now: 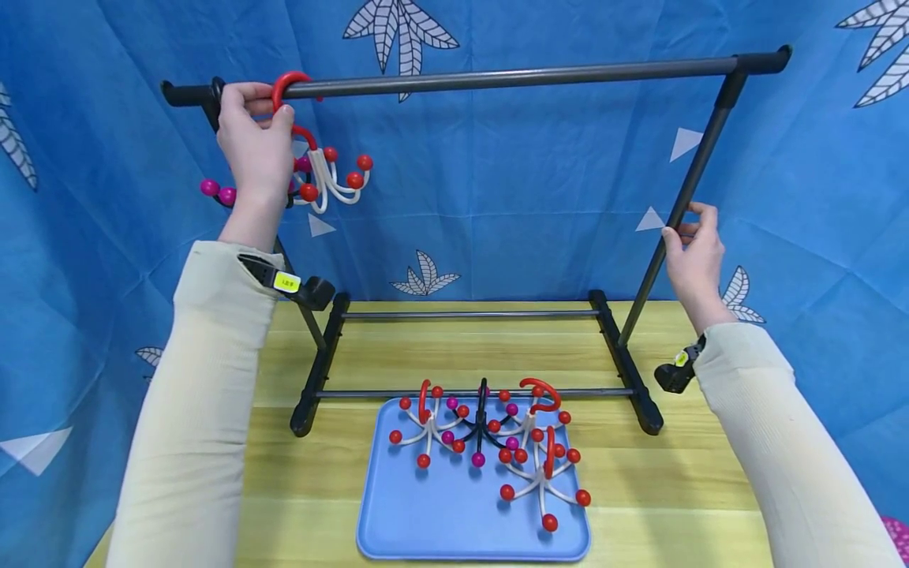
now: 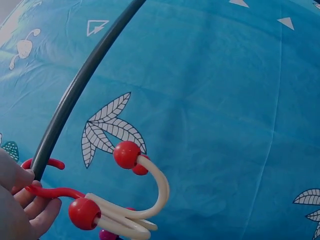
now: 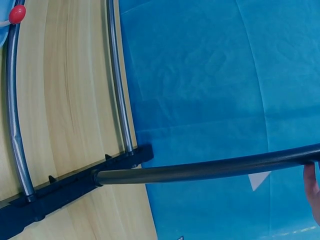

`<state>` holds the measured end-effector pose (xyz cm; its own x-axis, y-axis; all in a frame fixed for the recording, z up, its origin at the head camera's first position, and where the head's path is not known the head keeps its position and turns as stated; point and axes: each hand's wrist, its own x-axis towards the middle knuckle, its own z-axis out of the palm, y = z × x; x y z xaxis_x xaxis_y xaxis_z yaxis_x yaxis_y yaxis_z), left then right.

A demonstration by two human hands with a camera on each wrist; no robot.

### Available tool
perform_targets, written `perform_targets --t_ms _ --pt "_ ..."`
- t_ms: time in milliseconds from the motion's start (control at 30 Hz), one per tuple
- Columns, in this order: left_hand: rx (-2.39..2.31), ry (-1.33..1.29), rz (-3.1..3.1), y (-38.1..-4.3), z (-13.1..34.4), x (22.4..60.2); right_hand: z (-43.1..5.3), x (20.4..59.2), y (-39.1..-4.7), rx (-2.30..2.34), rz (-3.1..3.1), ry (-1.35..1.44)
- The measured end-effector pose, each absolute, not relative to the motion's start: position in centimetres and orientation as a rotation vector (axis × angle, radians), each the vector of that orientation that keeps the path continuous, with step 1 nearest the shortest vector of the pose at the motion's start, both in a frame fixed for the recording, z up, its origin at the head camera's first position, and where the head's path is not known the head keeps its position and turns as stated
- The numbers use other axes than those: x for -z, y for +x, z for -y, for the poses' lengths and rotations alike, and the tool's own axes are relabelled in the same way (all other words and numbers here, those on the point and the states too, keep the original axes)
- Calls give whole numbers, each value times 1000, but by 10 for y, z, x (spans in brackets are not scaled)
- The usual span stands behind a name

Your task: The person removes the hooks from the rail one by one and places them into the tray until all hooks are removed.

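My left hand [image 1: 257,142] pinches the red hook [image 1: 289,79] of a white multi-arm hanger [image 1: 321,177] tipped with red balls. That hook loops over the top bar [image 1: 497,77] of a dark garment rack near its left end, and the left wrist view shows thumb and fingers right at the hook and bar. Partly hidden behind my left hand and wrist hangs a black hanger with magenta balls [image 1: 209,188]. My right hand [image 1: 697,256] grips the rack's right upright post [image 1: 692,177] at mid height; only its fingertips [image 3: 311,182] show in the right wrist view.
On the wooden table [image 1: 454,347], a blue tray [image 1: 426,521] lies before the rack. Several more hangers rest at its back and right, such as a black one [image 1: 481,418] and a white one [image 1: 543,477]. A blue patterned curtain [image 1: 533,158] hangs behind.
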<state>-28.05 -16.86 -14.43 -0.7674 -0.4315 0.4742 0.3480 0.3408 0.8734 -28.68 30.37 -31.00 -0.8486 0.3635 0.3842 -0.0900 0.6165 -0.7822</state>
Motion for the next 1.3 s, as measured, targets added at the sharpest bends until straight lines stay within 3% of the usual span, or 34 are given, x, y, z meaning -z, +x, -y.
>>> perform_targets --t_ms 467,833,1300 --pt "1614 -1 1827 -278 166 136 -304 309 -288 -1188 2324 -239" --pt "1648 -163 1762 -256 146 128 -306 311 -289 -1193 2328 -232" --pt "1628 -262 1827 -232 127 149 -306 311 -290 -1180 2327 -224"
